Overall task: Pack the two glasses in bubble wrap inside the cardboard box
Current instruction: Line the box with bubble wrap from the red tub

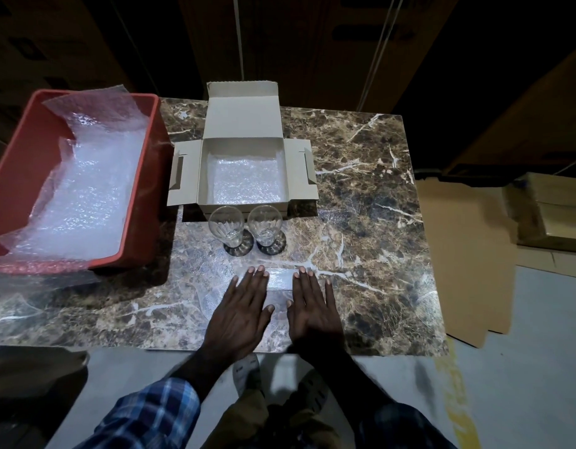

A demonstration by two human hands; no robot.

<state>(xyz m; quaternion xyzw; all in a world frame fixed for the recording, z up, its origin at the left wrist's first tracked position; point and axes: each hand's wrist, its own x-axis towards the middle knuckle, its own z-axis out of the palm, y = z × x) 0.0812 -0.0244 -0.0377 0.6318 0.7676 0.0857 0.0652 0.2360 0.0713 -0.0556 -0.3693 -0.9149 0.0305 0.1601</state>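
Your left hand (239, 306) lies flat, palm down, on the near part of the table (377, 222), with its fingers (259, 277) straight, slightly spread and holding nothing. Your right hand (312, 306) lies just beside it in the same posture, fingers straight and empty. Both hands press on a clear sheet of bubble wrap (215, 270) spread flat over the marble-patterned table surface.

The two glasses stand upright on the far part of that sheet, side by side and close together; you cannot tell whether they touch. The left glass (226, 226) and the right glass (265, 225) are both clear, each with a dark round base. They stand between your fingertips and the cardboard box (244, 166), just in front of its near wall.

The cardboard box sits open at the middle of the table. Its lid flap stands up at the far side and its two side flaps fold outward. A piece of bubble wrap lining (244, 179) covers the box floor.

To the left of the box sits a red plastic bin (144, 196), which holds a loose supply of bubble wrap (85, 189) that hangs over its near and far rims.

To the right of the table, flattened cardboard (465, 254) lies on the floor.
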